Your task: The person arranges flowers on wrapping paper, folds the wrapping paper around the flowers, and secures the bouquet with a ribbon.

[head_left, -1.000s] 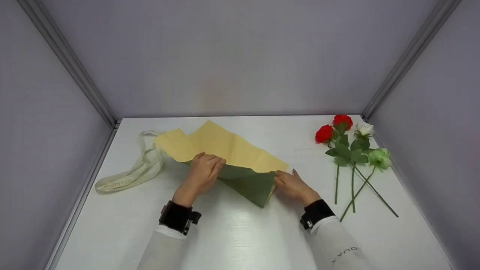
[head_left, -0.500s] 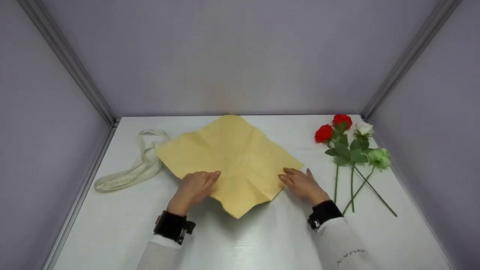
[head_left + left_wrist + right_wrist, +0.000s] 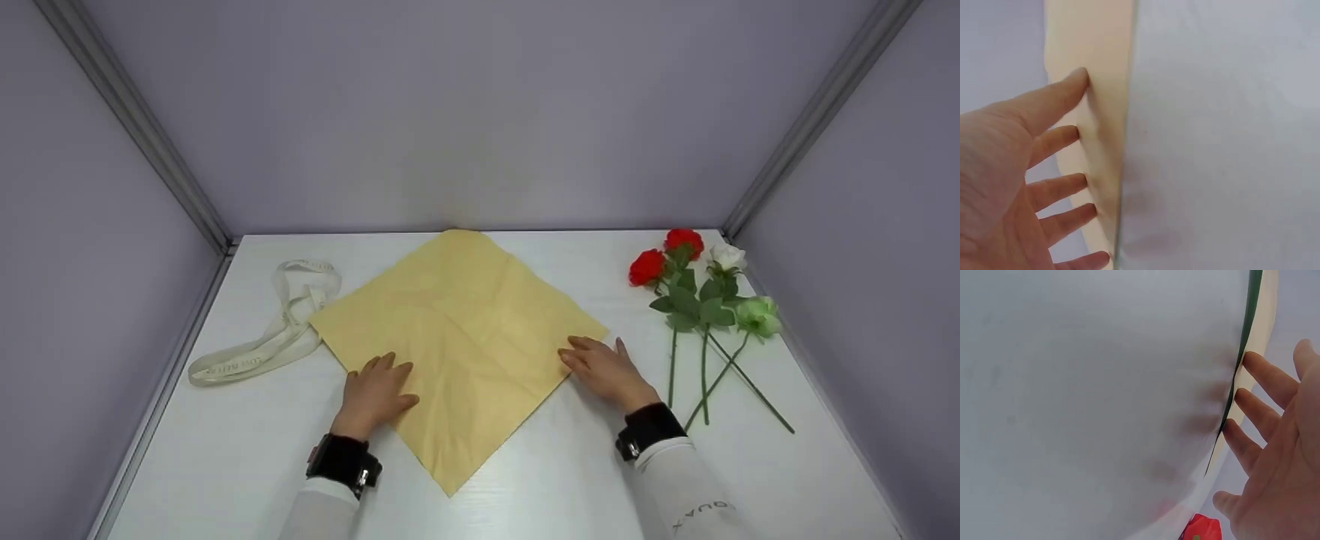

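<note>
A creased yellow sheet of wrapping paper lies spread on the white table like a diamond, one corner toward the person. Its green underside shows as a thin strip in the right wrist view. My left hand rests on the paper's left front edge, fingers spread; in the left wrist view the fingertips touch the yellow face. On the right front edge, my right hand touches the paper with extended fingers. Several fingertips meet the edge in the right wrist view, the thumb held away.
A pale printed ribbon lies looped at the left, one end by the paper's left corner. On the right lie two red roses, a white rose and a light green flower with crossing stems. Grey walls enclose the table.
The paper's folded-up front, green side showing, has come down flat toward the person. My left hand has moved toward the person and spread its fingers; the right hand shifted slightly right.
</note>
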Demonstrator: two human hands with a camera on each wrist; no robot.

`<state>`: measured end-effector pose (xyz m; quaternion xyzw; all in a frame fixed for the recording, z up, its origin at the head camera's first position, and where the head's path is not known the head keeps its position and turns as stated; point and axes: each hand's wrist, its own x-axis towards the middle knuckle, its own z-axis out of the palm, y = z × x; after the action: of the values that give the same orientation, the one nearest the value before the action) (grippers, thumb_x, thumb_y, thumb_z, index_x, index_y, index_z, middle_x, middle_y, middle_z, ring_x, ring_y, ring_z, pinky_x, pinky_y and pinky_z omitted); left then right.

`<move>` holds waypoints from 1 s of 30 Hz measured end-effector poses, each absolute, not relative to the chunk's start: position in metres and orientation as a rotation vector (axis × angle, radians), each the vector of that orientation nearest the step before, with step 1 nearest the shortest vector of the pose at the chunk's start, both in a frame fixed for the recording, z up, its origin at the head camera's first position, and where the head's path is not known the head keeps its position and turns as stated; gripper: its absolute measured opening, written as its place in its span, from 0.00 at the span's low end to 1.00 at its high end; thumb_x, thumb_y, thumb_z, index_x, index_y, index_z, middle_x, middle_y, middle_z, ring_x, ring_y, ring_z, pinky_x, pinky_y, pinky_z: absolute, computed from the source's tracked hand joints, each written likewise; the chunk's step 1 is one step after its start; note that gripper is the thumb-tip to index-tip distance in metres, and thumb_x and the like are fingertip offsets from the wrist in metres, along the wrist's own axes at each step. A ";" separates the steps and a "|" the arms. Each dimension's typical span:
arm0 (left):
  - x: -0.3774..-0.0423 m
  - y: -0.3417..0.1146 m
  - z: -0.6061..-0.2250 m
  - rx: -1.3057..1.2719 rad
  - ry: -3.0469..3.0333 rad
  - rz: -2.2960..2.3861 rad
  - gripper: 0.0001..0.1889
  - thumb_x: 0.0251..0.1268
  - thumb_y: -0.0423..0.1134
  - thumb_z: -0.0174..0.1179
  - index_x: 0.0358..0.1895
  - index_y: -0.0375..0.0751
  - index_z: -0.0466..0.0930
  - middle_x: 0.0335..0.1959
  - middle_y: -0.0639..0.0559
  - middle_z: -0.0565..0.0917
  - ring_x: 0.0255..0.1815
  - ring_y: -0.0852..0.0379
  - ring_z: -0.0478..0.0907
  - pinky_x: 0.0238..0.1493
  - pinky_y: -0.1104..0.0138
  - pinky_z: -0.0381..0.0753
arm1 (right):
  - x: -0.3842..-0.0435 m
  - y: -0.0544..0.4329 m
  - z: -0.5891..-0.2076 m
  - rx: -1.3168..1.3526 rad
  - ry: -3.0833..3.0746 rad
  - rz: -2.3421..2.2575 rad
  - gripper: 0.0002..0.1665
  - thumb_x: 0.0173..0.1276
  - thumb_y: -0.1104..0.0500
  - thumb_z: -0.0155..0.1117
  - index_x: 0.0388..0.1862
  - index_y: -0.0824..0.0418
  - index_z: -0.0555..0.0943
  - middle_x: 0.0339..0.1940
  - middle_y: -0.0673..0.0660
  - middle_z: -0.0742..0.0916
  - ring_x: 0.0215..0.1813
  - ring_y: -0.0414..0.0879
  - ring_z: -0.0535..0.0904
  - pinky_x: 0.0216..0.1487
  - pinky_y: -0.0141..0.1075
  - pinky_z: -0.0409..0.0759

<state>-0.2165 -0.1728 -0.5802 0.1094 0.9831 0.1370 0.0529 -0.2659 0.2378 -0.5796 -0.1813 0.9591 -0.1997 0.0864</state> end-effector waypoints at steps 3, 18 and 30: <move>-0.217 -0.174 -0.582 0.307 2.982 0.421 0.32 0.60 0.55 0.66 0.66 0.48 0.76 0.69 0.39 0.69 0.68 0.37 0.64 0.57 0.35 0.63 | -0.266 0.238 -0.580 -0.525 2.865 -0.592 0.29 0.79 0.40 0.43 0.66 0.53 0.78 0.73 0.57 0.71 0.74 0.56 0.61 0.69 0.68 0.36; -0.216 -0.168 -0.579 0.345 3.003 0.430 0.31 0.58 0.52 0.69 0.63 0.44 0.78 0.66 0.36 0.71 0.65 0.34 0.66 0.53 0.38 0.69 | -0.257 0.181 -0.580 -0.484 2.978 -0.232 0.37 0.70 0.37 0.59 0.73 0.50 0.69 0.70 0.64 0.70 0.71 0.65 0.63 0.64 0.64 0.61; -0.220 -0.167 -0.583 0.407 3.042 0.526 0.30 0.58 0.51 0.70 0.63 0.43 0.77 0.66 0.33 0.69 0.66 0.32 0.64 0.57 0.38 0.67 | -0.262 0.188 -0.581 -0.585 2.857 -0.159 0.39 0.67 0.36 0.62 0.74 0.45 0.68 0.75 0.65 0.64 0.72 0.73 0.56 0.63 0.68 0.58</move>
<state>-0.2196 -0.1675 -0.5833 0.1307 0.9768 0.1689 0.0137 -0.2617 0.1882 -0.5806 -0.1990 0.9722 -0.0543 0.1105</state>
